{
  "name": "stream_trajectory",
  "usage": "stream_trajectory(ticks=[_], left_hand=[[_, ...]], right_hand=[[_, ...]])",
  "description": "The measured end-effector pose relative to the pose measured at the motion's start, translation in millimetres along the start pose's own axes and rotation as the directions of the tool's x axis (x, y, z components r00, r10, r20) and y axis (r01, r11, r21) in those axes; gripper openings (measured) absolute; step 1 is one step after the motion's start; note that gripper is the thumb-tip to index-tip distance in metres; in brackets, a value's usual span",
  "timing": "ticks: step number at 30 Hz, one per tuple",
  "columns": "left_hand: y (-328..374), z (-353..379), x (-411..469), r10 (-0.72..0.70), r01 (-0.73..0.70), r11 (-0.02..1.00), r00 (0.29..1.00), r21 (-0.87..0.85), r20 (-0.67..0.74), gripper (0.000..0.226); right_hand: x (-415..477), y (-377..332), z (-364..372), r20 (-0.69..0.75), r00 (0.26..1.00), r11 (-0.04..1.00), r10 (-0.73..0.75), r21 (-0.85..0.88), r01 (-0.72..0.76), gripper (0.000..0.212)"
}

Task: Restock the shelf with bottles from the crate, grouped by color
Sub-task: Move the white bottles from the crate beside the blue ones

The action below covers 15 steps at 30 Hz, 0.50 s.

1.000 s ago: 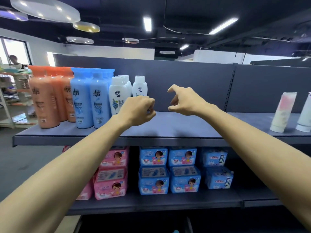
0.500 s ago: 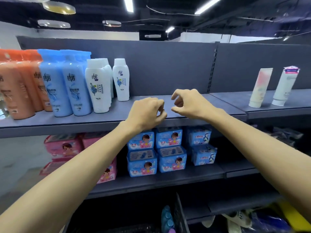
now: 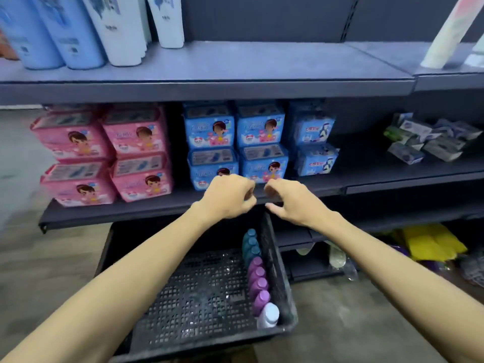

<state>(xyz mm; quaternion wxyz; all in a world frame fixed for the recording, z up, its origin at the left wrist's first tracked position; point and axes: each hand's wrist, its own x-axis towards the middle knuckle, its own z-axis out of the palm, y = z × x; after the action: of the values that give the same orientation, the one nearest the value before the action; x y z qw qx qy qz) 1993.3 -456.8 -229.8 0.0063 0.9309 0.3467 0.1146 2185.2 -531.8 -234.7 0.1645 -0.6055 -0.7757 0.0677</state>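
Observation:
A black lattice crate (image 3: 204,297) stands on the floor below the shelves. Along its right wall lies a row of bottles: teal ones (image 3: 250,244) at the far end, several purple ones (image 3: 258,281), and a white one (image 3: 269,315) nearest me. The top shelf (image 3: 248,64) holds light blue bottles (image 3: 60,35) and white bottles (image 3: 123,30) at its left. My left hand (image 3: 227,197) and my right hand (image 3: 290,200) hover side by side above the crate's far end, fingers loosely curled, both holding nothing.
The middle shelf carries stacked pink packs (image 3: 104,155) and blue packs (image 3: 235,145), with grey-green packets (image 3: 429,142) farther right. A pale tube (image 3: 445,32) stands on the top shelf at the right. Yellow items (image 3: 432,242) lie on the floor beside the crate.
My view has tilted down from the top shelf to the crate. Both hands have dropped from the top shelf's front edge to the level of the middle shelf, still with nothing in them.

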Motion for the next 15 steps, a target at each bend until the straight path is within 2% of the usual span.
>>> stream_trajectory(ticks=[5,8,11,15], left_hand=[[7,65,-47,-0.083,0.103,0.988,0.984,-0.118,0.159,0.017],[18,100,-73,-0.109,0.143,0.979,0.969,-0.145,0.222,0.018],[31,125,-95,-0.125,0.172,0.97,0.959,-0.172,0.254,0.018],[40,144,-118,-0.17,0.252,0.94,0.93,-0.232,0.326,0.022]], right_hand=[[-45,7,67,0.157,0.981,0.992,0.111,0.048,-0.12,0.031],[-71,5,102,0.276,0.959,0.996,0.063,-0.079,-0.043,0.032],[-89,2,128,0.427,0.904,0.993,-0.013,-0.101,0.063,0.035],[-94,-8,153,0.62,0.784,0.989,-0.034,-0.092,0.115,0.023]])
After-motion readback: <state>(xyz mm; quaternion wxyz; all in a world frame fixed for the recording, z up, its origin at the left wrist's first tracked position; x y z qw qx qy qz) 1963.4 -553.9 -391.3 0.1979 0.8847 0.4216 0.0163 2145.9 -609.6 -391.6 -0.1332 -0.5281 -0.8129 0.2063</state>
